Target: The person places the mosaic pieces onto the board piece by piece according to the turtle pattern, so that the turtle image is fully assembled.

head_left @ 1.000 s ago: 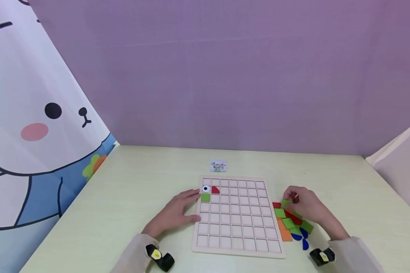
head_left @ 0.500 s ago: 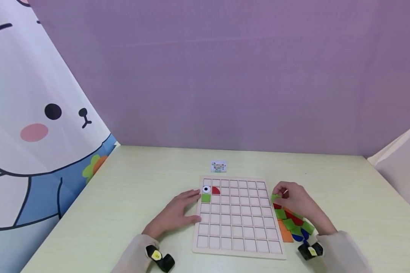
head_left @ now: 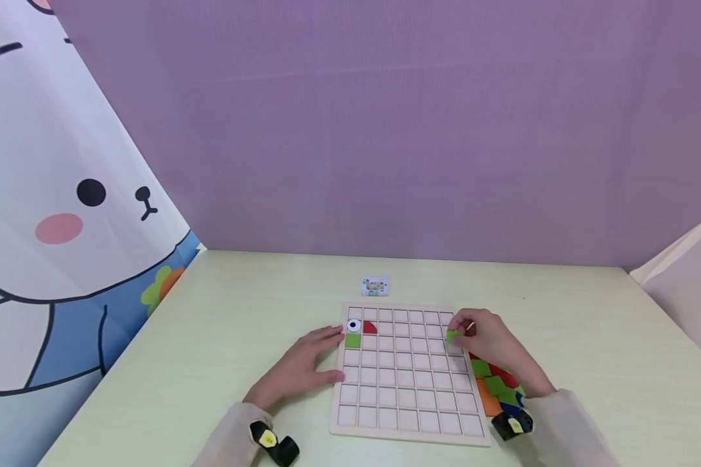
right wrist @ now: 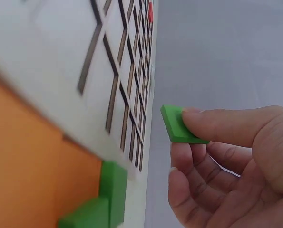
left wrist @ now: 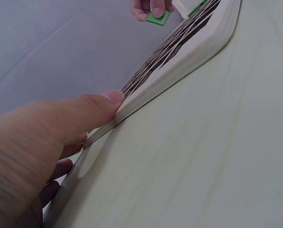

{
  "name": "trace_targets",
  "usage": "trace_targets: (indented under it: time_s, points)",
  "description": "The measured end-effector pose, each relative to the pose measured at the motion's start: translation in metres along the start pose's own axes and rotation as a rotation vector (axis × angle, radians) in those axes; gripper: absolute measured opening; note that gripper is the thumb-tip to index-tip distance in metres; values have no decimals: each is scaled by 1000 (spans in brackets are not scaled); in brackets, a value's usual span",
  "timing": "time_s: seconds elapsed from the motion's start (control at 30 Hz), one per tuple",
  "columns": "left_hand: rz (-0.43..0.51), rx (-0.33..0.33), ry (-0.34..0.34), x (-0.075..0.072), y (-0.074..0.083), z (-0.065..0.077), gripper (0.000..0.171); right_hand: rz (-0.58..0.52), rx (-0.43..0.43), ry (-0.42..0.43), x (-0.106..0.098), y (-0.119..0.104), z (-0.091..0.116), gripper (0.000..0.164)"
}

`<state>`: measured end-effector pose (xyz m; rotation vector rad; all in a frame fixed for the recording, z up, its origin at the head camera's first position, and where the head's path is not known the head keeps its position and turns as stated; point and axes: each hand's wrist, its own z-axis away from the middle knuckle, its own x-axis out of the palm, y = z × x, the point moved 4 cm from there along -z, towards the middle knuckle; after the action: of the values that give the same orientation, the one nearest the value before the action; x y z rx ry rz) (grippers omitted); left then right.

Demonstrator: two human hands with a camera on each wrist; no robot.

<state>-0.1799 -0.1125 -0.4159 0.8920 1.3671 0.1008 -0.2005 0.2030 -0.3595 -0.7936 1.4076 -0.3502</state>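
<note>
A pale wooden grid board point(head_left: 409, 439) lies on the table. In its upper left cells sit an eye tile point(head_left: 354, 325), a red quarter-circle tile point(head_left: 370, 327) and a green square tile point(head_left: 353, 340). My left hand point(head_left: 302, 364) rests along the board's left edge, thumb and fingertips touching the rim; the left wrist view shows the thumb point(left wrist: 96, 107) against the side. With thumb and fingers my right hand point(head_left: 493, 340) pinches a green square tile point(right wrist: 175, 126), held above the board's upper right part.
Right of the board lies a pile of loose tiles point(head_left: 493, 386) in green, red, orange and blue, partly covered by the right hand and wrist. A small picture card point(head_left: 375, 286) lies behind the board. A purple curtain point(head_left: 409, 130) hangs behind the table.
My right hand has moved left from the tile pile to over the board's right side, carrying the green square tile. The left hand has stayed at the board's edge.
</note>
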Motion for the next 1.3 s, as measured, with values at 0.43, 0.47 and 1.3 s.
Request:
trace_targets:
  time_s: [0.43,0.47,1.3]
  points:
    - [3,-4,-3,-2,1,1,74,-16,-32,-15,11,-19,-12,10]
    - [3,-3,1,-2,1,1,75,-16,-31,-15,12,-21,-13,10]
    - [-7,12,4,-3,3,3,74,-47,-120,-73,41,-51,-32,11]
